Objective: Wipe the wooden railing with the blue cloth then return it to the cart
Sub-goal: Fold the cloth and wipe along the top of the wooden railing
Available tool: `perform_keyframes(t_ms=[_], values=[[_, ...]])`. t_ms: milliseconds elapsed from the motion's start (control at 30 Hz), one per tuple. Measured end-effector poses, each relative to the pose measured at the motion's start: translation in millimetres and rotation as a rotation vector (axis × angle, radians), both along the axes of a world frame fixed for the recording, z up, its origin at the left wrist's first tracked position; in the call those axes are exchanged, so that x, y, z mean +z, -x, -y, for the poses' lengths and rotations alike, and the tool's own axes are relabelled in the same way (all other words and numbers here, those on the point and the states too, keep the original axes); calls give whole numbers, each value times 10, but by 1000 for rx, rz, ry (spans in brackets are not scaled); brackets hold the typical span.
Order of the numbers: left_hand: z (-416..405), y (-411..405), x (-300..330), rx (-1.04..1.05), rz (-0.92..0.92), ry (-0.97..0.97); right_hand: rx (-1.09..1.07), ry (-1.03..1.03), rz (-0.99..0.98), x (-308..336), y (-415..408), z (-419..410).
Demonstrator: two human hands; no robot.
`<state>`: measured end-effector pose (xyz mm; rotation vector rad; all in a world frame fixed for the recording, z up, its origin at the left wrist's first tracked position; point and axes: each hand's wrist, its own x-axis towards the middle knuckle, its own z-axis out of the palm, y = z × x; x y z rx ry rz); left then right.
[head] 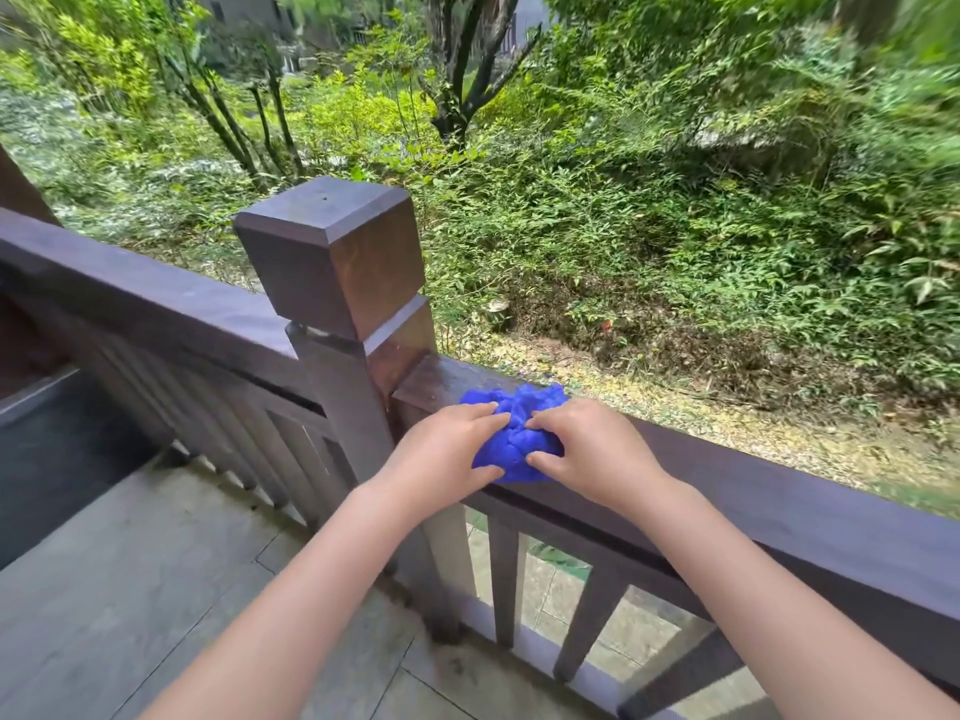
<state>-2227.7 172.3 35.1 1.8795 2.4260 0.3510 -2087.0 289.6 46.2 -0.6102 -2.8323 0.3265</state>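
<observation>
Wooden railing: left hand and right hand both pinch blue cloth.

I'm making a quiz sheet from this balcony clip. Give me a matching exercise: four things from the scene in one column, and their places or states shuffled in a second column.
Things:
1. blue cloth
2. left hand
3. corner post
4. floor tiles

Places or states:
A. stands just left of the cloth, with a square cap
B. bunched up on the railing's top rail
C. grey, under the railing
D. presses on the cloth's left side

Pairs: 1-B, 2-D, 3-A, 4-C
</observation>
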Motion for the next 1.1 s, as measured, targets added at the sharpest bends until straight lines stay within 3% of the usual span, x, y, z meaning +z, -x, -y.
perform_keyframes(t_ms=[233, 500, 667, 867, 1100], values=[[215, -117, -61, -60, 4, -17, 9, -24, -2, -44, -156, 290], [448, -113, 231, 0, 344, -189, -58, 289, -101, 222, -141, 469], [441, -123, 391, -8, 442, -173, -54, 172, -92, 384, -173, 477], [229, -145, 630, -156, 445, 113, -123, 277, -80, 589, -471, 303], [-425, -783, 898, -443, 236, 112, -336, 314, -84, 876, -1350, 81]])
